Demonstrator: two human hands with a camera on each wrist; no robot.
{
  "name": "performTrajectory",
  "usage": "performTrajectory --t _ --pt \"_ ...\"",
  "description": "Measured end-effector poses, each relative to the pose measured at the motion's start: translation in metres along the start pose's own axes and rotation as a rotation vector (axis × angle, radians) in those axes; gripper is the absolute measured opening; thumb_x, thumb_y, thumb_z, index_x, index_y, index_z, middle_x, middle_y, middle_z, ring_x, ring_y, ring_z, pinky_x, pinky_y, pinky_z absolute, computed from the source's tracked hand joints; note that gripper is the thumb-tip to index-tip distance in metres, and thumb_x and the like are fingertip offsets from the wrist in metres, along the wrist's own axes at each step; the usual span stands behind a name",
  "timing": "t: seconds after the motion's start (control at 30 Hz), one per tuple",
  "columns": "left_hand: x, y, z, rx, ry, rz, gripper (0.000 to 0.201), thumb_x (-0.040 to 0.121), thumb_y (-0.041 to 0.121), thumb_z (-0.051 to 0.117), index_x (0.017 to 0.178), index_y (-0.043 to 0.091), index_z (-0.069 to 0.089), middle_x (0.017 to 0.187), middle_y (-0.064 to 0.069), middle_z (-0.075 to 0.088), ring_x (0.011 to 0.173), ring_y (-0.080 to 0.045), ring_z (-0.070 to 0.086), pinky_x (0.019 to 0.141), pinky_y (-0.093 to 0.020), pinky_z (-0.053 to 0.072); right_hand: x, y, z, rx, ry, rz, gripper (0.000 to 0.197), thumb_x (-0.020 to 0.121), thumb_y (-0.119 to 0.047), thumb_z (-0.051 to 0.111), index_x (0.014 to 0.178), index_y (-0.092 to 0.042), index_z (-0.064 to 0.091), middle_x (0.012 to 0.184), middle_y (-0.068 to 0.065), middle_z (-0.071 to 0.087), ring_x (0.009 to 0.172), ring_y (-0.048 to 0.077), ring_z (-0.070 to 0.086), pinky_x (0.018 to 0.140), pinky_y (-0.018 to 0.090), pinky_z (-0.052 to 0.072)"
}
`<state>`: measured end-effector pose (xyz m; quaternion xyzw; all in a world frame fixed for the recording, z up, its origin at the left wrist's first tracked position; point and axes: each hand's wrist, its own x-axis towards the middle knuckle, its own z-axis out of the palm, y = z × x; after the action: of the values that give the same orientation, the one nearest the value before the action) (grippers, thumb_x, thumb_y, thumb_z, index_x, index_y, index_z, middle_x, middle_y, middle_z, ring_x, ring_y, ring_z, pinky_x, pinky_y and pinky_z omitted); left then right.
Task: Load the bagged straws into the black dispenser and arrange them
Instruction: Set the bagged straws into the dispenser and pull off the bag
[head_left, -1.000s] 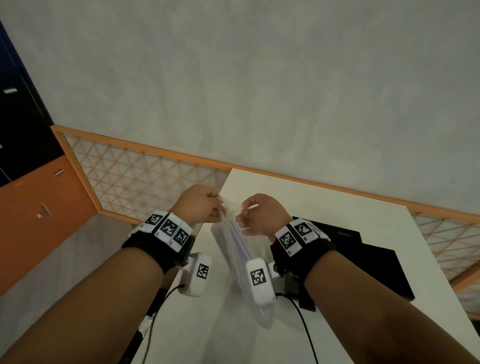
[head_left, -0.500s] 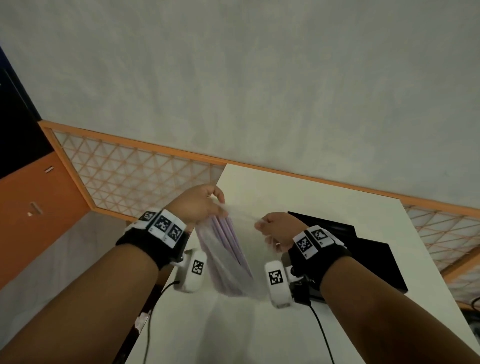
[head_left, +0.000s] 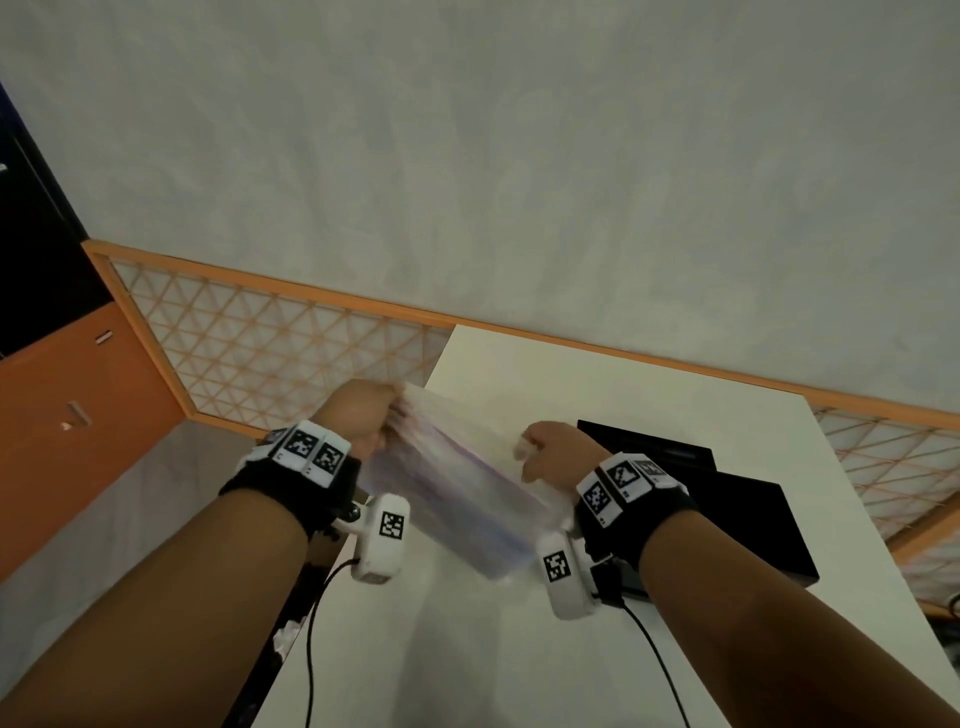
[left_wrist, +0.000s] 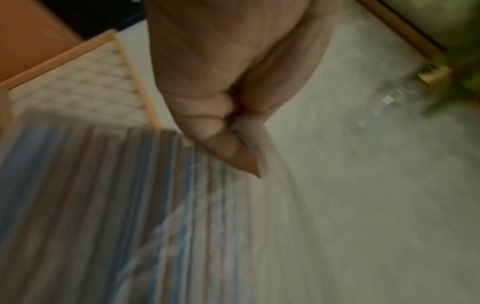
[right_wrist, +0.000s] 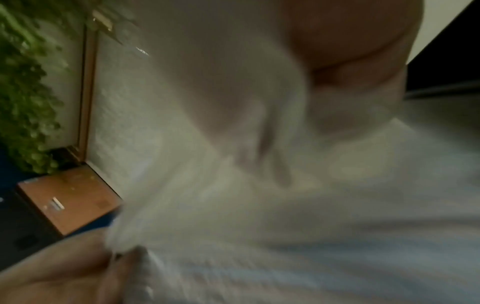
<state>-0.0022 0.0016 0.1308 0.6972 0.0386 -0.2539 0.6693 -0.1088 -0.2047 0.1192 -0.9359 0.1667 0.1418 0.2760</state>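
A clear plastic bag of pastel straws (head_left: 457, 488) hangs in the air between both hands, above the white table (head_left: 519, 649). My left hand (head_left: 363, 415) pinches the bag's top left edge; in the left wrist view the left hand (left_wrist: 233, 127) is a fist on the film above the striped straws (left_wrist: 103, 205). My right hand (head_left: 550, 452) grips the bag's other top edge, pulling the film wide. The right wrist view is blurred: the right hand (right_wrist: 345, 51) lies behind stretched film of the bag (right_wrist: 259, 205). The black dispenser (head_left: 737, 509) sits on the table right of the right wrist.
An orange-framed lattice screen (head_left: 270, 353) runs behind the table, with a grey wall above. An orange cabinet (head_left: 62, 426) stands at the left. Cables hang from both wrist cameras over the table's near part. The table's left edge (head_left: 291, 623) lies under my left forearm.
My hands have drawn apart, the right one moving right and down, so the bag's mouth is stretched wider and the bag now slants from upper left to lower right.
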Motion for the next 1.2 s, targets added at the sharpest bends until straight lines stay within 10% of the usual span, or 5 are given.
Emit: performTrajectory --t 0.33,0.47,0.8,1.0,1.2 --pt "-0.002 -0.002 -0.026 -0.302 -0.154 -0.160 0.026 0.095 0.021 0.049 0.070 0.014 0.049 0.043 0.002 0.048 0.041 -0.010 0.046 0.046 -0.018 0.043 0.000 0.026 0.001 1.090 0.030 0.255 0.012 0.095 -0.007 0.052 0.084 -0.008 0.057 0.085 0.011 0.067 0.068 0.027 0.066 0.064 0.033 0.059" --pt "0.001 -0.011 -0.028 -0.023 -0.158 -0.049 0.009 0.093 0.014 0.058 0.088 0.011 0.065 0.089 -0.012 0.065 0.062 -0.017 0.058 0.059 -0.028 0.046 -0.008 0.020 -0.013 1.526 -0.027 0.219 0.028 0.098 -0.003 0.038 0.076 -0.003 0.054 0.059 0.006 0.066 0.056 0.023 0.067 0.055 0.030 0.058" --pt "-0.005 -0.010 0.025 -0.105 -0.055 -0.011 0.016 0.100 0.019 0.048 0.089 0.009 0.055 0.092 -0.010 0.059 0.078 -0.020 0.058 0.058 -0.028 0.055 -0.019 0.038 -0.038 1.771 0.166 0.191 0.017 0.047 -0.014 0.059 0.054 -0.016 0.044 0.059 0.000 0.035 0.056 0.020 0.029 0.061 0.025 0.026" --pt "-0.006 -0.005 0.068 -0.172 -0.186 -0.150 0.013 0.094 0.016 0.058 0.104 0.008 0.055 0.088 -0.009 0.059 0.070 -0.018 0.055 0.044 -0.018 0.051 -0.043 0.062 -0.060 1.671 0.274 0.136 0.053 0.063 -0.021 0.076 0.111 -0.004 0.060 0.108 0.020 0.063 0.102 0.038 0.058 0.099 0.046 0.042" --pt "-0.010 0.002 0.117 -0.133 -0.340 0.010 0.029 0.094 0.004 0.053 0.068 0.014 0.046 0.069 -0.001 0.060 0.058 -0.008 0.056 0.048 -0.015 0.048 -0.053 0.110 -0.086 1.624 0.645 0.029 0.020 0.087 -0.012 0.061 0.068 -0.009 0.056 0.044 -0.003 0.057 0.030 0.008 0.049 0.034 0.015 0.040"
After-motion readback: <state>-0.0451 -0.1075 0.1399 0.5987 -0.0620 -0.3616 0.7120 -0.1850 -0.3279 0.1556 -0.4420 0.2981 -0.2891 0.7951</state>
